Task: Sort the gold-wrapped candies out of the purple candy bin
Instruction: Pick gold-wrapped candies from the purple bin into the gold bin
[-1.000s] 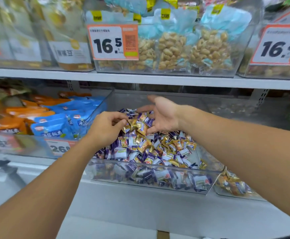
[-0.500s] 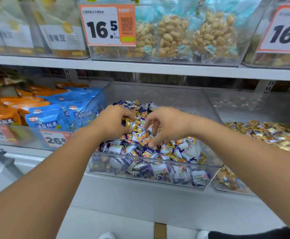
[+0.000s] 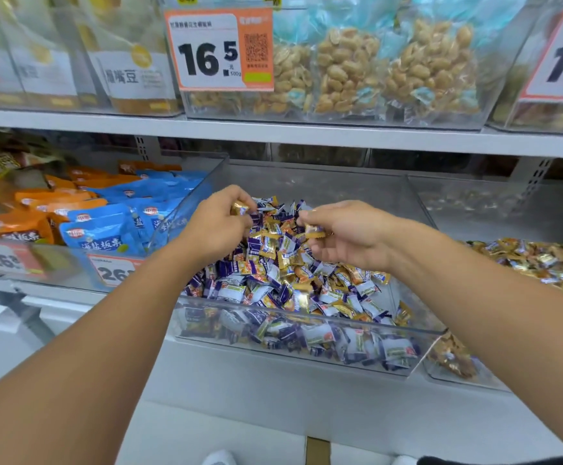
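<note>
Clearly, much sorting is left: many gold candies [image 3: 286, 260] are seen mixed among purple ones in the clear bin [image 3: 306, 357] on the shelf. One gold piece is pinched by the left hand [image 3: 218, 226], another by the right hand [image 3: 347, 233], both raised just above the pile.

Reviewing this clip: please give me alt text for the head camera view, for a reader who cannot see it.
Over a clear bin of mixed purple and gold candies, the left hand and right hand each pinch a gold-wrapped candy. A bin of gold candies sits to the right, blue and orange snack packs to the left.
</note>
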Tool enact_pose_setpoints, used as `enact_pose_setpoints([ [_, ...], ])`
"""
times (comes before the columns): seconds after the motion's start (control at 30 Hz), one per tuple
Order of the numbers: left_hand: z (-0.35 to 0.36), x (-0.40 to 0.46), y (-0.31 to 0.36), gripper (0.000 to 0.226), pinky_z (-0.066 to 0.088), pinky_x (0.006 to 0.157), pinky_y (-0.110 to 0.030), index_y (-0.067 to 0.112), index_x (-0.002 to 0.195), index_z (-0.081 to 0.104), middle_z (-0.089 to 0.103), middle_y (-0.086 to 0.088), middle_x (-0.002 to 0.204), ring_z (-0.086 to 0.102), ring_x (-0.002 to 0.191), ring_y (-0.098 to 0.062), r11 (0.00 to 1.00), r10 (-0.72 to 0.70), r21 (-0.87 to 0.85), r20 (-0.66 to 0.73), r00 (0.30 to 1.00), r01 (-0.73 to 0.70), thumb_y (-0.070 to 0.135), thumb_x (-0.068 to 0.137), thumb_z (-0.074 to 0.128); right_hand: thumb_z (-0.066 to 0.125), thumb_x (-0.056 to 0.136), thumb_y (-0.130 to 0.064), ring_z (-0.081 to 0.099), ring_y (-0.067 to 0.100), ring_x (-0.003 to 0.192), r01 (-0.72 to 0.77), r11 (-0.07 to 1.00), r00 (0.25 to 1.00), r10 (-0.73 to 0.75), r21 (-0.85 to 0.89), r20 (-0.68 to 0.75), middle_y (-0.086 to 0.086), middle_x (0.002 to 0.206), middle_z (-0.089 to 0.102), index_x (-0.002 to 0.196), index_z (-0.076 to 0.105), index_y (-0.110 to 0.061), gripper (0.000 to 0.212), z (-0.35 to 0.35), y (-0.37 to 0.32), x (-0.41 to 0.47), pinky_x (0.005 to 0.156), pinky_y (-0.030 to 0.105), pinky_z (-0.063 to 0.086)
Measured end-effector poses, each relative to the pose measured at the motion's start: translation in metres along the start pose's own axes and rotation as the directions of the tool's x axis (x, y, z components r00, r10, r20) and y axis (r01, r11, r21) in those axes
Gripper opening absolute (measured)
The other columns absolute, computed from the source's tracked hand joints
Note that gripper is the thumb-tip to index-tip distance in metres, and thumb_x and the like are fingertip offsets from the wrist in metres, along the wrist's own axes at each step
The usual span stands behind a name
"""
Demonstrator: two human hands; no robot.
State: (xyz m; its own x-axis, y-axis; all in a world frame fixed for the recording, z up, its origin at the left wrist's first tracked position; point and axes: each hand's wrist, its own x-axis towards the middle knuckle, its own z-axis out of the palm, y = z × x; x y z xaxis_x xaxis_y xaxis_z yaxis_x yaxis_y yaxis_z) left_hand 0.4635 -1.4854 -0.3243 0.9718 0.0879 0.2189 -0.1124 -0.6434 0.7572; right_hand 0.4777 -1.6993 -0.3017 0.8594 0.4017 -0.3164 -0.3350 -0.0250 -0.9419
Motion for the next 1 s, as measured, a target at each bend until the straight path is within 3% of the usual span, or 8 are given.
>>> enact_pose_setpoints([
  [0.13,0.012,-0.009,0.011,0.007,0.036,0.052,-0.028,0.02,0.098,0.058,0.056,0.001,0.065,0.045,0.051,-0.013,0.946,0.078,0.296,0.191,0.979,-0.133,0.019,0.096,0.052,0.044,0.096,-0.011,0.05,0.016,0.057,-0.133,0.953,0.983,0.161,0.273,-0.085,0.006,0.07,0.048,0.084,0.056,-0.007,0.017,-0.005,-0.001,0.005,0.04,0.022,0.046],
  [0.2,0.017,-0.008,0.015,0.028,0.045,0.065,-0.032,0.023,0.108,0.059,0.065,0.001,0.087,0.057,0.072,-0.015,0.827,0.073,0.526,0.244,0.967,-0.195,0.041,0.088,0.066,0.051,0.094,-0.026,0.034,0.013,0.046,-0.129,0.99,0.98,0.118,-0.059,-0.162,-0.001,0.058,0.04,0.08,0.057,-0.011,0.021,-0.007,-0.002,0.006,0.038,0.019,0.033],
  [0.27,0.019,-0.002,0.017,0.046,0.047,0.073,-0.033,0.024,0.117,0.058,0.064,0.003,0.1,0.058,0.087,-0.022,0.747,0.05,0.639,0.221,0.974,-0.183,0.05,0.081,0.074,0.068,0.087,-0.045,0.028,0.016,0.044,-0.068,0.792,0.986,-0.039,-0.606,-0.162,-0.002,0.051,0.033,0.076,0.061,-0.011,0.037,-0.007,-0.003,0.003,0.043,0.022,0.026],
  [0.37,0.019,0.004,0.014,0.038,0.038,0.066,-0.031,0.024,0.104,0.059,0.051,0.007,0.078,0.049,0.079,-0.021,0.782,0.025,0.604,0.212,0.977,-0.151,0.045,0.079,0.079,0.081,0.077,-0.051,0.039,0.02,0.054,0.119,0.311,0.992,-0.087,-0.943,0.096,0.005,0.061,0.045,0.075,0.063,-0.008,0.046,-0.003,-0.001,-0.006,0.052,0.026,0.032],
  [0.5,0.018,0.005,0.007,0.025,0.035,0.064,-0.03,0.017,0.094,0.058,0.052,0.002,0.078,0.05,0.073,-0.02,0.898,0.069,0.417,0.184,0.98,-0.142,0.035,0.087,0.074,0.086,0.07,-0.051,0.057,0.031,0.068,0.14,0.24,0.968,0.172,-0.961,0.184,0.011,0.078,0.063,0.083,0.072,-0.013,0.042,-0.008,0.006,-0.007,0.061,0.039,0.054],
  [0.7,0.018,0.002,0.011,0.02,0.031,0.048,-0.027,0.014,0.092,0.059,0.062,-0.005,0.07,0.044,0.046,-0.011,0.939,0.132,0.3,0.13,0.983,-0.166,0.032,0.1,0.055,0.082,0.077,-0.045,0.041,0.023,0.056,0.153,0.123,0.973,0.157,-0.981,0.171,0.006,0.062,0.047,0.074,0.055,-0.007,0.047,0.007,0.023,-0.003,0.048,0.025,0.036],
  [0.87,0.018,0.002,0.01,0.019,0.035,0.039,-0.018,0.014,0.101,0.06,0.072,-0.002,0.085,0.04,0.036,-0.005,0.971,0.124,0.188,0.132,0.983,-0.148,0.013,0.104,0.041,0.073,0.09,-0.034,0.043,0.023,0.052,0.06,0.264,0.974,0.195,-0.963,0.114,0.006,0.059,0.051,0.073,0.054,-0.007,0.037,0.001,0.014,0.002,0.046,0.026,0.039],
  [1.0,0.017,0.002,0.009,0.029,0.031,0.04,-0.021,0.015,0.094,0.066,0.066,-0.012,0.084,0.038,0.04,-0.01,0.981,0.073,0.165,0.167,0.983,-0.101,0.005,0.103,0.04,0.059,0.099,-0.016,0.044,0.013,0.046,-0.067,0.855,0.991,0.116,-0.514,0.064,0.013,0.071,0.066,0.095,0.054,-0.002,0.016,-0.012,-0.005,0.001,0.036,0.02,0.037],
])
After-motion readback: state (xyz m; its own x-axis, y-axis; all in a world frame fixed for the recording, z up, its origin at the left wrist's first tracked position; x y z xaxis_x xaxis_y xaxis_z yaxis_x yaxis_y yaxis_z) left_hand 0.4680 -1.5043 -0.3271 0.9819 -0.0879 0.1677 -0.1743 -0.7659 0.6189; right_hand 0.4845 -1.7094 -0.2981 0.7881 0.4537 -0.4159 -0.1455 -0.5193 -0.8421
